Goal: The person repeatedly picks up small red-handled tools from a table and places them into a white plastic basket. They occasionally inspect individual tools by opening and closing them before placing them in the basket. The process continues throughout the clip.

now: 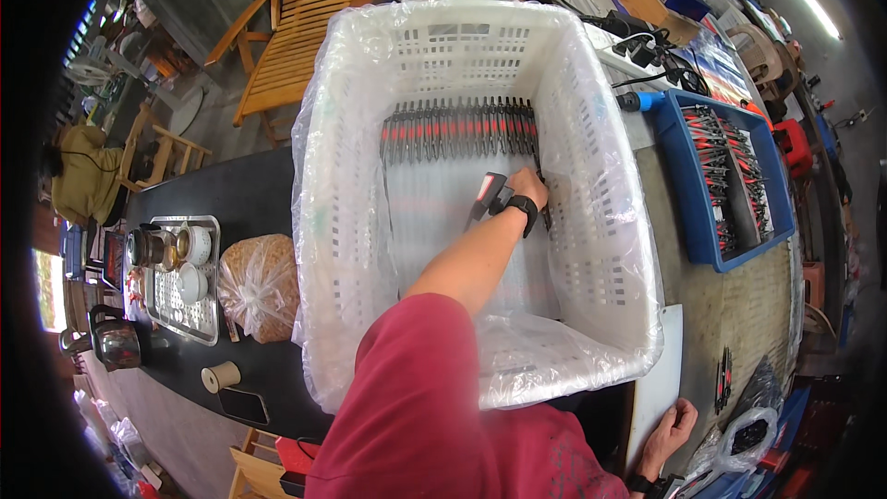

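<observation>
A large white perforated plastic crate [591, 83], lined with clear plastic film, stands in front of me. Inside lies a row of slim black-and-red pen-like pieces [459, 127], side by side near the far end, on a pale layer [434, 194]. My left hand [528, 188], wearing a black watch, reaches in at the row's right end by the side wall. Its fingers are curled and partly hidden; what they hold is unclear. A dark device with a red-and-white strip [484, 190] sits beside that wrist. My right hand [669, 431] rests loosely closed beside a white board [661, 370], nothing visible in it.
At right, a blue divided bin [679, 185] holds many similar pieces; several more [723, 379] lie nearer on the table. At left are a metal tray [162, 300] with cups, a bulging clear bag [259, 282], a spool [220, 376] and a phone [243, 405]. A wooden chair [314, 0] stands beyond.
</observation>
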The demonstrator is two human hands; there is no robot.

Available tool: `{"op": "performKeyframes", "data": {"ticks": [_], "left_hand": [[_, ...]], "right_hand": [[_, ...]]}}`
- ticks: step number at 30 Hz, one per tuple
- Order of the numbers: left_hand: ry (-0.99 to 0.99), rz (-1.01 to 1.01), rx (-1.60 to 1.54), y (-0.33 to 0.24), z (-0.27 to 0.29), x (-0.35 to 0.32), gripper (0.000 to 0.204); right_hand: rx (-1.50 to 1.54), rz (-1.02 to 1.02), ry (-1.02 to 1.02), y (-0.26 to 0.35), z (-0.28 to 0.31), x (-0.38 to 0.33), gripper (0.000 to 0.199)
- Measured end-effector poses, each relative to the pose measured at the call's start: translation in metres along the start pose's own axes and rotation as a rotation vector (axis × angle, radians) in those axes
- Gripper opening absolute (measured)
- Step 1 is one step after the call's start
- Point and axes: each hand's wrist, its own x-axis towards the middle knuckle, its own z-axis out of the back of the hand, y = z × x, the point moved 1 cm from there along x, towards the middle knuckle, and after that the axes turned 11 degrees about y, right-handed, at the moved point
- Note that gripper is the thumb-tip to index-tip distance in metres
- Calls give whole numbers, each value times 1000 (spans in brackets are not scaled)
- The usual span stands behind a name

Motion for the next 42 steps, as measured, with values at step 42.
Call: {"op": "performKeyframes", "data": {"ticks": [42], "left_hand": [[341,-96,256,-22,48,-24,21]], "right_hand": [[106,-12,-42,11,2,1,14]]}}
